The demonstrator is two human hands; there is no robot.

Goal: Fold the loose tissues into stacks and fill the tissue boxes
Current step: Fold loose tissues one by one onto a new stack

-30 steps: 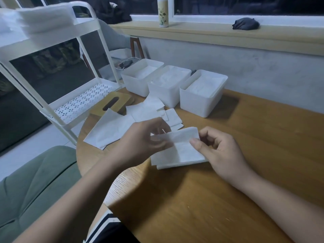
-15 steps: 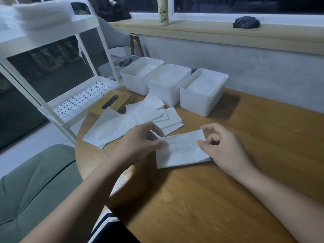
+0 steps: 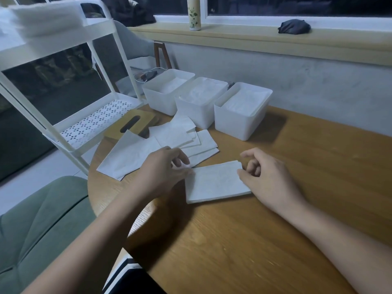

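The left hand (image 3: 163,169) lies with its fingers (image 3: 180,158) loosely curved, the tips and thumb at the upper left corner of the folded tissue (image 3: 216,182), where it meets the loose sheets; whether they pinch anything there I cannot tell; the right hand (image 3: 271,179) has its fingers (image 3: 252,168) loosely curled and grasping nothing, the thumb tip touching the tissue's right edge, the forefinger raised just over the far right corner. The folded tissue lies flat on the counter (image 3: 286,230), between the two sets of fingers; just beyond the left fingers a fan of loose tissues (image 3: 182,136) overlaps sheet on sheet; to the left of those fingers lies a larger sheet (image 3: 127,158), one corner partly under the hand. Farther beyond the fingers stand three open tissue boxes (image 3: 197,112) in a row, side by side, each with white tissue inside; left of them, past the larger sheet, lies a wooden lid (image 3: 135,122) with a slot. Well to the left stands a white trolley (image 3: 93,124), a stack of white tissue (image 3: 46,18) on its top shelf; below the left forearm sits a green cushion (image 3: 38,230).
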